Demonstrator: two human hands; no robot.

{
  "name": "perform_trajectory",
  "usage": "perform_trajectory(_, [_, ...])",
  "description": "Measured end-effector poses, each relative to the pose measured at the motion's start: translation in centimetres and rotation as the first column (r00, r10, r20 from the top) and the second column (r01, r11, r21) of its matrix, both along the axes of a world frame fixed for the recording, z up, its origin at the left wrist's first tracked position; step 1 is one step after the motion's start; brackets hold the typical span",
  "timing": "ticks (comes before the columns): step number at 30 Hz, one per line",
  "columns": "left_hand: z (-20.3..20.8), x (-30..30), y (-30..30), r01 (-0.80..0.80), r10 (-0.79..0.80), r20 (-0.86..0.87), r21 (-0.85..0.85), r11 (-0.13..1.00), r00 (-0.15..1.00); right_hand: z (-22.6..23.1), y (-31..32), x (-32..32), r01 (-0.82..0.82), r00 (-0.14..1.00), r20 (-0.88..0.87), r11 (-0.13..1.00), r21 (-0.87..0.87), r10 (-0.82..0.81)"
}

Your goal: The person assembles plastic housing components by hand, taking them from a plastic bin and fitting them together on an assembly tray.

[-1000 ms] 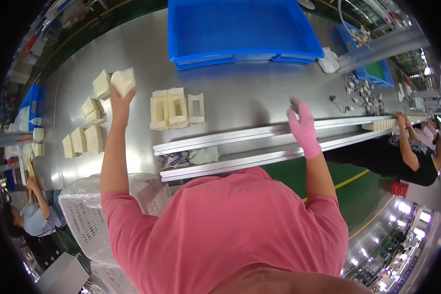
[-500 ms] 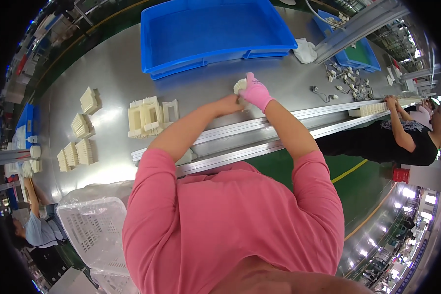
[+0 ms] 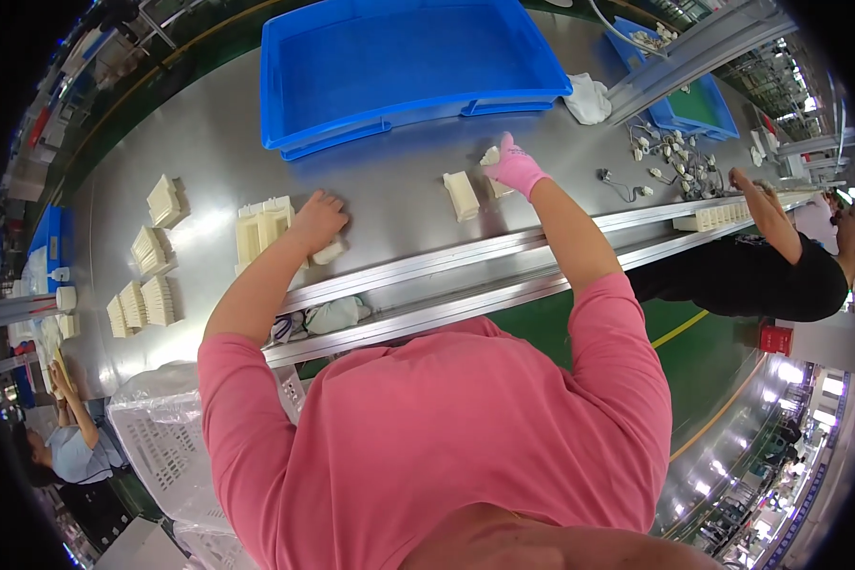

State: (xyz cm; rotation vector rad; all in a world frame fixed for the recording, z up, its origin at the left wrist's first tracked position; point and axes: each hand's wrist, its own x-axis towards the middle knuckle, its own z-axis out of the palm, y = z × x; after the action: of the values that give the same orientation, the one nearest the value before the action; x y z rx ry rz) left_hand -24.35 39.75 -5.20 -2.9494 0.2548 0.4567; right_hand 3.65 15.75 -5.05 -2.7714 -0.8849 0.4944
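My bare left hand point(image 3: 319, 224) is on the left side of the metal table, its fingers curled over a cream plastic frame point(image 3: 331, 252) that shows partly below the palm. Beside it stands a cluster of similar cream frames point(image 3: 259, 228), partly covered by my forearm. Farther right, my right hand point(image 3: 517, 171) wears a pink glove and grips a cream ribbed plastic part point(image 3: 491, 157); the glove hides some of it. A separate cream plastic block point(image 3: 462, 196) lies on the table just left of that hand.
A big blue tray point(image 3: 418, 104) lies at the back. Cream ribbed parts point(image 3: 149, 249) sit in groups at left. White connectors with wires point(image 3: 674, 157) and a white cloth point(image 3: 588, 100) are at right. A metal rail point(image 3: 427, 256) runs along the front. Co-workers are at both sides.
My left hand has left the right hand and moved left to the cream frames. A cream block now lies between the hands. My right hand has shifted slightly right.
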Motion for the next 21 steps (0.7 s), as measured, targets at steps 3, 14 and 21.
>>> perform_trajectory(3, [1.6,1.3,-1.5,-0.182,0.183,0.000,-0.120,0.976,0.983,3.1,-0.2,-1.1,-0.051,0.994,0.089,0.997,-0.053,0.056])
perform_trajectory(14, [3.4,5.0,-8.4,-0.217,0.713,-0.394,-0.918,-0.331,0.579,4.3,-2.0,-1.7,-0.150,0.948,0.293,0.986,0.066,0.125])
perform_trajectory(21, [6.4,4.1,-12.8,0.004,0.575,-0.516,-0.742,-0.671,0.634,11.9,0.4,-11.2,0.036,0.694,-0.655,0.894,0.447,0.300])
